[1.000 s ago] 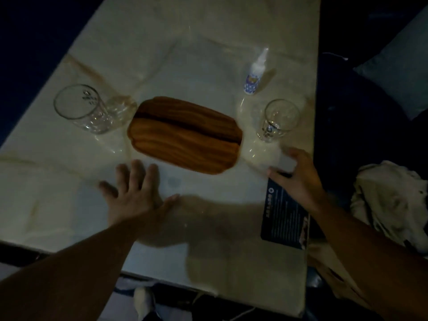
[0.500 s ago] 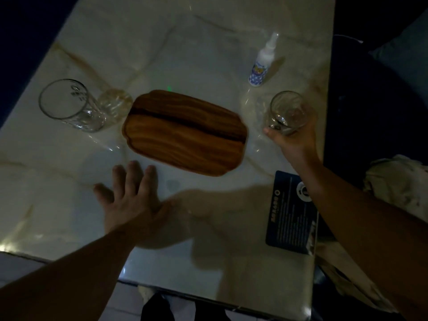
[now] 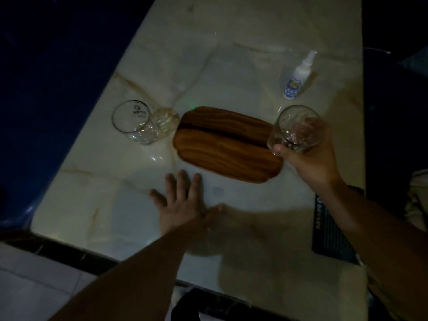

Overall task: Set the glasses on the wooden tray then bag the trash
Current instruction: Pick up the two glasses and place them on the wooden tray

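Note:
An oval wooden tray [image 3: 222,147] lies in the middle of a pale marble table [image 3: 231,66], with nothing on it. My right hand [image 3: 310,158] grips a clear glass [image 3: 294,128], which hangs over the tray's right end. A second, larger clear glass [image 3: 136,123] stands on the table just left of the tray. My left hand [image 3: 183,202] rests flat on the marble in front of the tray, fingers spread, holding nothing.
A small white spray bottle [image 3: 298,77] stands behind the tray on the right. A dark printed card [image 3: 333,230] lies at the table's right edge, partly under my right forearm. The table's near edge runs below my left arm. The room is dim.
My right hand reached the right glass, closed on it and carried it left toward the tray's right end. My left hand stayed flat on the table.

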